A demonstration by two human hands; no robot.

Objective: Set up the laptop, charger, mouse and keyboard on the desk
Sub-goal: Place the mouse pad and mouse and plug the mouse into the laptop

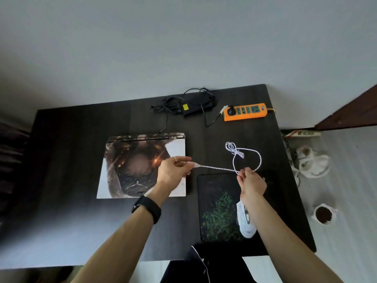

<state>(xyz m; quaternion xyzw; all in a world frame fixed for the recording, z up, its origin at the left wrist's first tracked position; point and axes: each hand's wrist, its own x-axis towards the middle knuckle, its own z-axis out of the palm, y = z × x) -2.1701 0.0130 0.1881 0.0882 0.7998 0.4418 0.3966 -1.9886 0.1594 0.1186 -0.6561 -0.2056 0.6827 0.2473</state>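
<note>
1. At the left of the desk (71, 201), the laptop (142, 166) lies closed and flat. A black lead reaches its rear edge from the charger (193, 108) at the far side.
2. Above the laptop's right edge, the left hand (173, 170) pinches the USB plug (195, 165) between thumb and fingertips.
3. The mouse cable (216, 168) runs nearly straight from that plug to the right hand, then opens into a loop beyond it, with a small coiled bundle at the far end. I judge it light, limp and braided, so it is apt to kink or snag. I would grip it at the rigid plug and close to the crossing, not mid-span.
4. The right hand (252, 182) pinches the cable where the loop crosses itself, over the far edge of the mouse pad (216, 211).
5. The mouse (245, 221) rests on the pad's right side, partly hidden under the right forearm. I judge it light and hard-shelled, and a tug on the cable may drag it.
6. I see no keyboard in view.
</note>
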